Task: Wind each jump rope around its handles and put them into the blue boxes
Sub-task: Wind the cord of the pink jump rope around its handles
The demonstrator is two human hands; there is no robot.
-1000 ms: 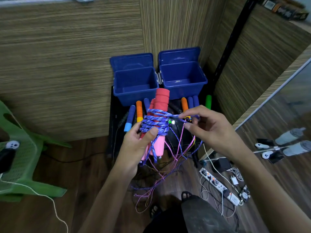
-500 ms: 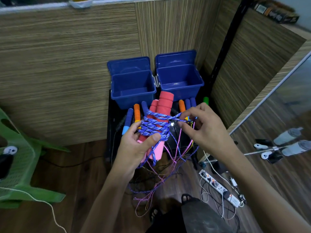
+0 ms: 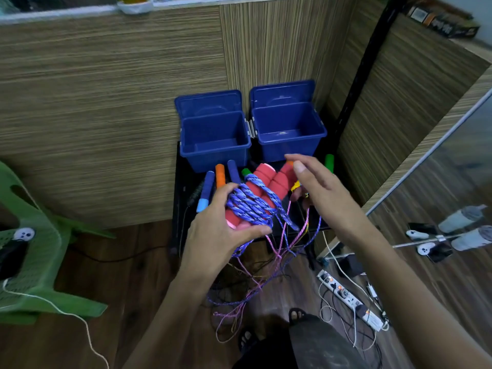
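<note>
My left hand (image 3: 218, 230) grips a pair of red foam handles (image 3: 269, 182) with blue rope (image 3: 253, 206) wound around them, tilted toward the right. My right hand (image 3: 319, 190) hovers beside the handles' upper ends with its fingers spread, holding nothing. Two open blue boxes, the left box (image 3: 215, 153) and the right box (image 3: 290, 145), stand behind on a black stand (image 3: 177, 198); nothing shows inside either. More jump ropes with blue (image 3: 206, 190), orange (image 3: 220, 175) and green (image 3: 329, 161) handles lie in front of the boxes. Loose pink and blue cords (image 3: 266, 275) hang down.
A green plastic chair (image 3: 32, 251) stands at the left. A power strip (image 3: 348, 296) with white cables lies on the wooden floor at the right. A mirror panel (image 3: 439, 209) leans at the right. Wood-panel walls close off the back. My sandalled foot (image 3: 298, 314) is below.
My right hand has let go of the rope and opened, lifting toward the boxes. The wound handles have tilted over to the right and moved closer to the boxes.
</note>
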